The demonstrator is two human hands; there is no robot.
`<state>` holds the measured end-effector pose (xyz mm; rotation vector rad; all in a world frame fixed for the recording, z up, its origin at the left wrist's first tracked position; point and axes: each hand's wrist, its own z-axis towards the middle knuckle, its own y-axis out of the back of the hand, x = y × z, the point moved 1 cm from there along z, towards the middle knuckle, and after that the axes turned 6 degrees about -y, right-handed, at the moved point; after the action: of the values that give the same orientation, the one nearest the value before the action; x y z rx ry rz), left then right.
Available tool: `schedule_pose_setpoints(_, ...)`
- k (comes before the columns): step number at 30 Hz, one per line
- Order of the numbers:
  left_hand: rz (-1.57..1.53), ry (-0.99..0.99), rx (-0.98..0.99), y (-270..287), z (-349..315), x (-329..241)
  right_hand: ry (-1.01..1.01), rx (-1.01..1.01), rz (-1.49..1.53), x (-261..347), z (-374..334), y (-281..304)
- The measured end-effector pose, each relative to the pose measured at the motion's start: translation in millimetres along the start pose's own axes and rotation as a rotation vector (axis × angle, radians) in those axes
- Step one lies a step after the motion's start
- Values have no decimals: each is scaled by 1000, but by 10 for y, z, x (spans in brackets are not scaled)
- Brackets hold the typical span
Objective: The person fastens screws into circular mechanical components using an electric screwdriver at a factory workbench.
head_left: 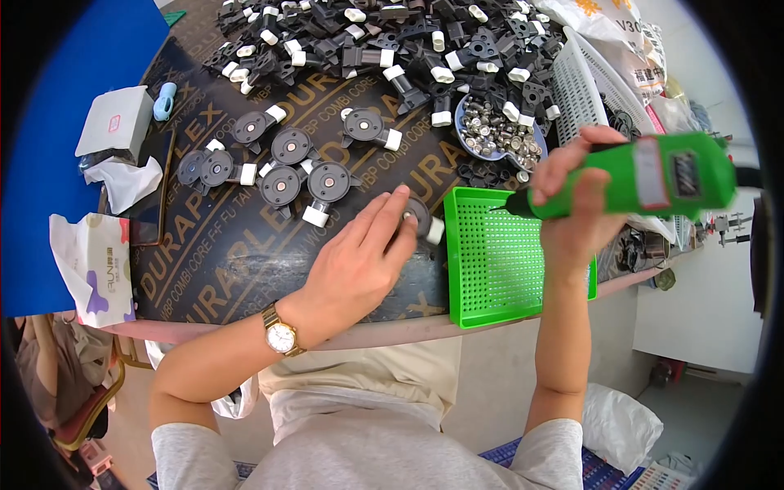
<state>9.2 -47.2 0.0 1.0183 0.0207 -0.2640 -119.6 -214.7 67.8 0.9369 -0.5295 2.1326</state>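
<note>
My right hand (580, 184) is wrapped round a green electric screwdriver (686, 175), held level with its black nose and thin bit pointing left above a green perforated tray (455, 269). On the table, my left hand (363, 253) has its fingers on a black disc-shaped part with a white end (418, 216); the thumb is hidden. Several similar parts lie to its left, among them one disc part (330, 181) and another (362, 125). Behind the tray, a bowl (500, 139) holds small shiny metal pieces.
A large heap of black and white plastic parts (392, 49) covers the far table. A white basket (580, 82) stands at right. On the left are a tissue box (106, 273), a white carton (116, 122) and a dark phone-like slab (153, 200). The table edge (376, 333) curves before me.
</note>
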Motion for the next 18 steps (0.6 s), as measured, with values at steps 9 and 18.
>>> schedule_pose_setpoints(9, -219, 57, -3, -30, -80, 14, -49, 52, -8, 270, -96, -539)
schedule_pose_setpoints(18, -215, 72, 23, -5, -116, 2, -112, 106, -16, 225, -137, -649)
